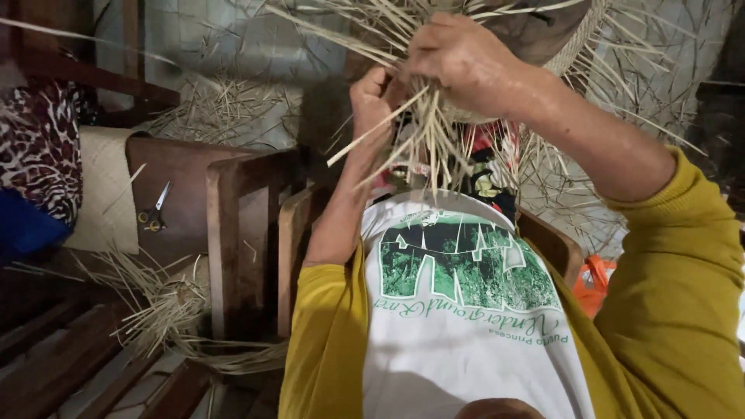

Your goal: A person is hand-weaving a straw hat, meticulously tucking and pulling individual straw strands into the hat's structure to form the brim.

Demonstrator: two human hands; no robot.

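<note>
— Straw strips (423, 136) sit pinched in our right hand (466, 66); our left hand (372, 101) is curled tight around more.
— Light, springy, probably brittle, so we'd grip near the woven hat (543, 31) just past our fingertips. Scissors (154, 211) lie well off left.

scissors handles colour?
Yellow handles on the scissors, on the wooden seat; head view.

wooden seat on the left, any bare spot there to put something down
Yes: the wooden seat is bare around the scissors, between the woven mat and the chair arm. The floor below is littered with straw strips. Both hands, left hand and right hand, are crowded in by the straw weaving.
</note>
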